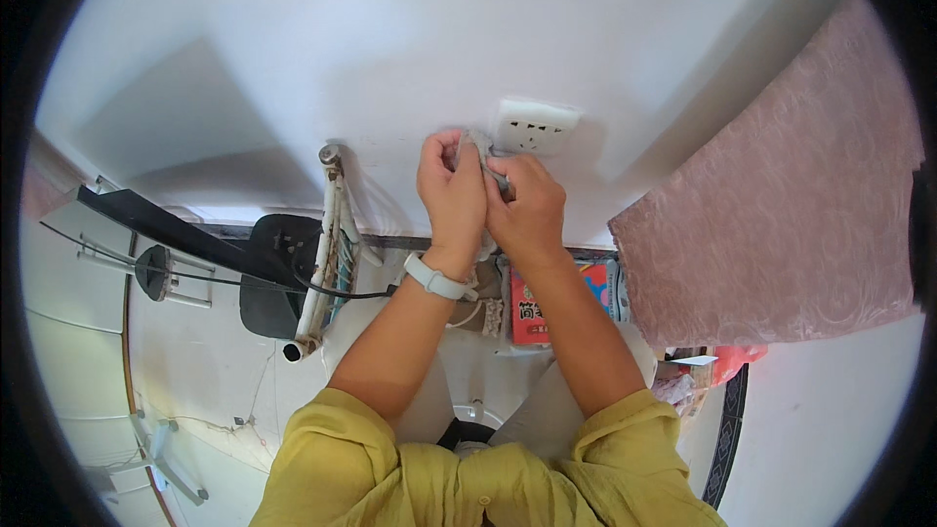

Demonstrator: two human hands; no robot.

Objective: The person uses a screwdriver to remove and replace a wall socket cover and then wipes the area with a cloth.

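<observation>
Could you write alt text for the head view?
Left hand and right hand together hold what looks like a crumpled grey cloth just left of a white wall socket. A pink patterned cloth spreads at right.

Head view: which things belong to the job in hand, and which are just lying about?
In the job:
left hand
right hand
greyish cloth, bunched between them
probably the white wall socket close by

Just lying about:
red-covered book
white pipe frame
pink patterned cloth

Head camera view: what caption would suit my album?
Left hand and right hand grip a grey cloth beside a white wall socket.
</observation>
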